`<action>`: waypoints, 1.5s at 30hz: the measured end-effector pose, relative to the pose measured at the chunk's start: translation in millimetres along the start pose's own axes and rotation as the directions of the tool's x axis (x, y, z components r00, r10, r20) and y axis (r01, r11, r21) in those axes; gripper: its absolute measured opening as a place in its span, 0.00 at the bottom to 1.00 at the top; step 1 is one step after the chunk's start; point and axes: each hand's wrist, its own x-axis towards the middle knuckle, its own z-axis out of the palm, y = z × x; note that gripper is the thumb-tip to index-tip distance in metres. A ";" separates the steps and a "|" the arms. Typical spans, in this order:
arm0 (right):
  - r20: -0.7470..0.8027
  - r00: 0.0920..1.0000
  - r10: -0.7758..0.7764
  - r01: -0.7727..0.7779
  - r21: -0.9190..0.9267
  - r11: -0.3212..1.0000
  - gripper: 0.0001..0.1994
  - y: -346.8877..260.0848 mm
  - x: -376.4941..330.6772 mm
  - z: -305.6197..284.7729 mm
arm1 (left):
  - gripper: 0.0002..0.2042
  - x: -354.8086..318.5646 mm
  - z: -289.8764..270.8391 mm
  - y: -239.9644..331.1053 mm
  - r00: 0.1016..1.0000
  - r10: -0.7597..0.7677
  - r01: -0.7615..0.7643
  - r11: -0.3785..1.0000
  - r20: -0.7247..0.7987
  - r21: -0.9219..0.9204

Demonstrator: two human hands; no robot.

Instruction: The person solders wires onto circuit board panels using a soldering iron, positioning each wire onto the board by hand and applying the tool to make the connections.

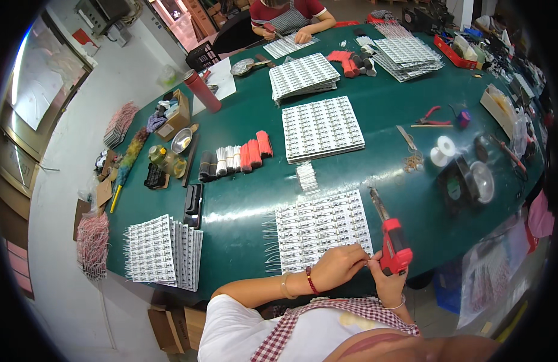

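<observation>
A white circuit-board panel (pixel 318 226) with wires sticking out of its left side lies on the green table (pixel 242 199) in front of me. My left hand (pixel 339 265) pinches something small at the panel's near right corner; what it is cannot be made out. My right hand (pixel 384 280) grips the red handle of a soldering iron (pixel 392 241), whose metal tip points away from me along the panel's right edge. The two hands almost touch.
More board panels (pixel 322 128) lie stacked further up the table, and a fanned stack (pixel 164 250) sits at the left. Bundles of red, white and black wires (pixel 236 157), a metal bowl (pixel 182 140), a red bottle (pixel 201 90), pliers (pixel 432 116) and a solder spool (pixel 443 151) surround them. Another person (pixel 288 15) works at the far end.
</observation>
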 end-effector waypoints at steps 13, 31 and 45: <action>-0.077 0.984 -0.163 0.164 0.013 0.986 0.20 12.7 -14.5 -6.0 | 0.05 -9.1 5.0 4.3 0.992 -0.054 0.061 0.996 0.114 -0.059; -0.139 0.989 -0.058 0.047 -0.076 0.996 0.22 -16.3 -6.2 -22.2 | 0.07 0.8 -37.7 -32.2 0.961 -0.258 0.267 0.959 -0.097 0.097; -0.244 0.970 0.017 -0.003 0.057 0.998 0.23 -24.4 1.2 -30.0 | 0.03 46.2 -56.3 -114.0 0.964 -0.083 0.210 0.821 -0.253 0.531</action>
